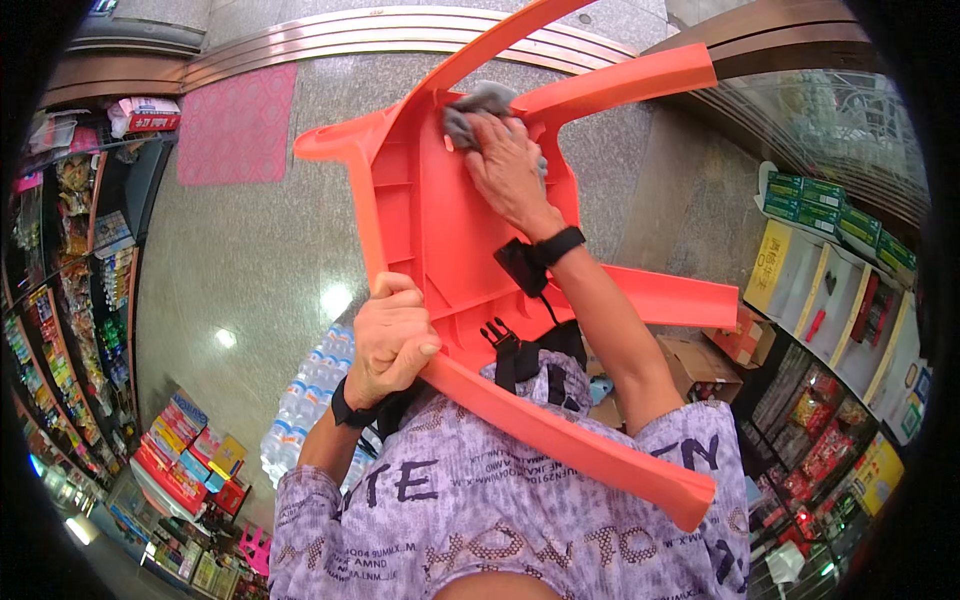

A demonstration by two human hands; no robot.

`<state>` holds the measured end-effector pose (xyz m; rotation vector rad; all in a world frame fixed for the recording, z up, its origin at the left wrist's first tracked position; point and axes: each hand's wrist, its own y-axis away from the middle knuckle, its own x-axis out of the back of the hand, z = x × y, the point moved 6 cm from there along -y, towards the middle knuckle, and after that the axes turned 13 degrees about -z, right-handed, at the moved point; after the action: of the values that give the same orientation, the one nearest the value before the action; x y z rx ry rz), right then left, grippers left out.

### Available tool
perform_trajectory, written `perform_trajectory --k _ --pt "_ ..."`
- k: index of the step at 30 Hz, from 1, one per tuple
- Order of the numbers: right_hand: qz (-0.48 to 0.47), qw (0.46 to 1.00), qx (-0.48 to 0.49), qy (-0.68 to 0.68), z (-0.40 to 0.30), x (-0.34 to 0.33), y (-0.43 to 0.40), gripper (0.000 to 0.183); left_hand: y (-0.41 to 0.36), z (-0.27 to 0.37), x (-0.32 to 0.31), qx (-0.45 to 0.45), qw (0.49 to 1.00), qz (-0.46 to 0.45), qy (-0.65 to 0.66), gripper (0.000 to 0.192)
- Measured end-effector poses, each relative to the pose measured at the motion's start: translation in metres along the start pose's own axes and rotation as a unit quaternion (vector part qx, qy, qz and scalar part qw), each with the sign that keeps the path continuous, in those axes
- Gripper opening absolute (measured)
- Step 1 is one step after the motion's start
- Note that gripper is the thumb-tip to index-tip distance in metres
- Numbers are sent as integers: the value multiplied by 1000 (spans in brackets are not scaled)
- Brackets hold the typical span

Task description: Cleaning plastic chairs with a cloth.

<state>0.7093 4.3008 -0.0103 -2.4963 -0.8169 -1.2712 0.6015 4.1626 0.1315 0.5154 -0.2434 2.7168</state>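
Observation:
A red plastic chair [457,217] is tipped over in front of my body, its ribbed underside facing me and its legs sticking out to the right and upward. My left hand [394,334] is closed around the chair's edge where a leg begins, at the lower left. With my right hand [506,161] I press a grey cloth [476,112] against the far part of the underside, between two legs. Part of the cloth is hidden under my fingers. Both wrists wear black straps, and a black box-shaped device hangs at the right one.
Shelves of packaged goods [75,300] line the left side. Shrink-wrapped water bottles [307,405] stand beside me at the lower left. A pink mat [236,124] lies near the metal door track [375,30]. Cardboard boxes [697,364] and a display rack [832,300] are at right.

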Motion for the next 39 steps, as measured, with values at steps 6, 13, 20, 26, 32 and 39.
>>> perform_trajectory --k 6,13,20,26,32,39 --pt "-109 987 -116 -35 14 -17 55 49 6 -3 6 18 1000 12 1 29" --pt "-236 940 77 -234 -71 2 84 46 10 -14 8 33 999 21 5 36" --pt "-251 857 17 -450 -38 4 70 31 21 -22 14 68 993 101 11 37" --pt "-84 965 -99 -229 69 10 9 33 17 -18 16 62 992 110 9 37" --pt "-183 967 -170 -48 96 -74 56 33 6 -11 9 41 998 56 1 36" --pt "-252 931 -215 -152 76 -21 59 26 0 -20 12 68 995 78 -4 34"
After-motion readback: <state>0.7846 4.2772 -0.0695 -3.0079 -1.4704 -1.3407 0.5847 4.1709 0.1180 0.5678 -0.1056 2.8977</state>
